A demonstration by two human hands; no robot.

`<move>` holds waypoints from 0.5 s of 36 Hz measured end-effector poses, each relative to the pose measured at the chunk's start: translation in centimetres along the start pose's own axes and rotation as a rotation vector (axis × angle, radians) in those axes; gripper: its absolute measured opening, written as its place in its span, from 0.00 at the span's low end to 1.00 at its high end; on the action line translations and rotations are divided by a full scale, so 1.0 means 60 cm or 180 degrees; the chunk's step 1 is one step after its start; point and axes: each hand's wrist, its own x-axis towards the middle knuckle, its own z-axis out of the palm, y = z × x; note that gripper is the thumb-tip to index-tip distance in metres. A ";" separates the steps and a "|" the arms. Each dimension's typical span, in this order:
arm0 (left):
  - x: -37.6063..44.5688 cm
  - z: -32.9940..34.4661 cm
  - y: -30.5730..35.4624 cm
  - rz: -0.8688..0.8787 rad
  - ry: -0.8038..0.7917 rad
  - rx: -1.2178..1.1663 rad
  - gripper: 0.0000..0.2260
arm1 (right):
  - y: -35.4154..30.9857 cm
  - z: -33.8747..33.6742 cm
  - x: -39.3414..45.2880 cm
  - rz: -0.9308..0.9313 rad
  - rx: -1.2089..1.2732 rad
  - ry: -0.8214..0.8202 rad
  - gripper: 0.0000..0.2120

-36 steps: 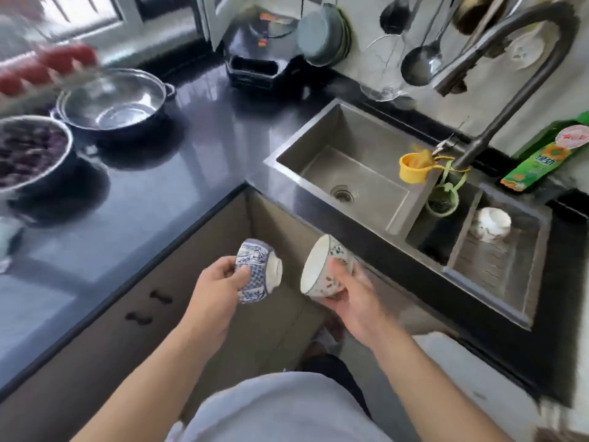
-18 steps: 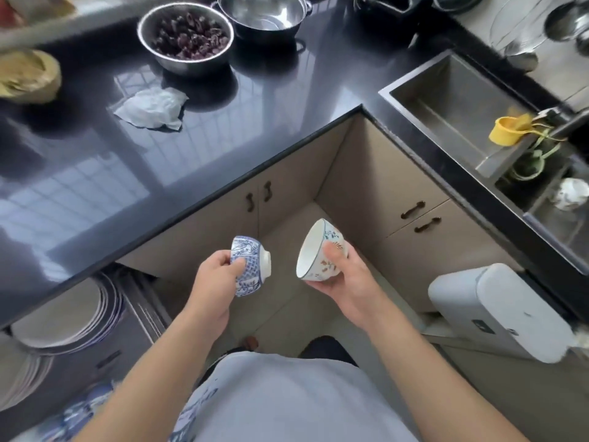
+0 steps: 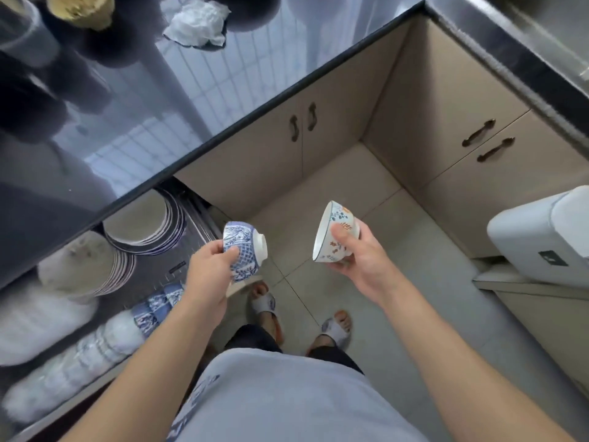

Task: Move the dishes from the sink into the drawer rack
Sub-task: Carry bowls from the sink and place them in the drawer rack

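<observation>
Now left hand [image 3: 208,269] grip holds blue bowl [image 3: 243,252]; right hand [image 3: 360,260] grip holds floral bowl [image 3: 333,232].

- A blue-and-white patterned bowl [image 3: 243,252] is lying tipped on its side in the left hand [image 3: 208,275], its white foot ring pointing right, just above the front edge of the open drawer rack [image 3: 178,266].
- A white bowl with small floral sprigs [image 3: 334,232] is sitting tilted in the right hand [image 3: 360,256], its mouth facing left, over the floor and well apart from the rack.
- The drawer rack is standing pulled out under the counter, holding stacks of plates [image 3: 143,223] and blue-patterned bowls [image 3: 159,303].
</observation>
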 end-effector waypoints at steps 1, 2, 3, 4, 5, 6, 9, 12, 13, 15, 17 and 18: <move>0.003 -0.016 -0.009 -0.0044 0.0054 -0.0012 0.07 | 0.008 0.009 -0.005 0.0036 -0.0021 -0.0011 0.33; 0.006 -0.037 -0.016 -0.0075 0.0110 -0.0016 0.07 | 0.016 0.022 -0.011 0.0056 -0.0064 -0.0029 0.34; 0.010 -0.055 -0.020 -0.0077 0.0142 -0.0051 0.07 | 0.022 0.037 -0.016 0.0062 -0.0119 -0.0045 0.35; 0.017 -0.073 -0.022 -0.0065 0.0166 -0.0060 0.07 | 0.027 0.052 -0.019 0.0063 -0.0170 -0.0054 0.35; 0.026 -0.090 -0.024 -0.0050 0.0174 -0.0061 0.07 | 0.033 0.068 -0.022 0.0055 -0.0219 -0.0052 0.35; 0.035 -0.103 -0.025 -0.0043 0.0207 -0.0031 0.06 | 0.039 0.082 -0.023 0.0044 -0.0265 -0.0054 0.35; 0.076 -0.149 -0.037 -0.0029 0.0264 0.0070 0.05 | 0.062 0.131 -0.020 0.0038 -0.0357 -0.0018 0.37; 0.135 -0.205 -0.048 -0.0017 0.0399 0.0140 0.09 | 0.080 0.191 -0.011 0.0020 -0.0425 0.0052 0.38; 0.160 -0.229 -0.054 -0.0045 0.0416 0.0192 0.15 | 0.091 0.217 -0.004 0.0030 -0.0430 0.0092 0.37; 0.194 -0.265 -0.062 -0.0030 0.0345 0.0279 0.22 | 0.108 0.256 0.001 0.0086 -0.0414 0.0147 0.37; 0.231 -0.300 -0.075 -0.0047 0.0136 0.0354 0.25 | 0.129 0.298 0.016 0.0156 -0.0468 0.0209 0.37; 0.248 -0.312 -0.082 -0.0136 0.0021 0.0341 0.25 | 0.138 0.317 0.024 0.0208 -0.0524 0.0200 0.38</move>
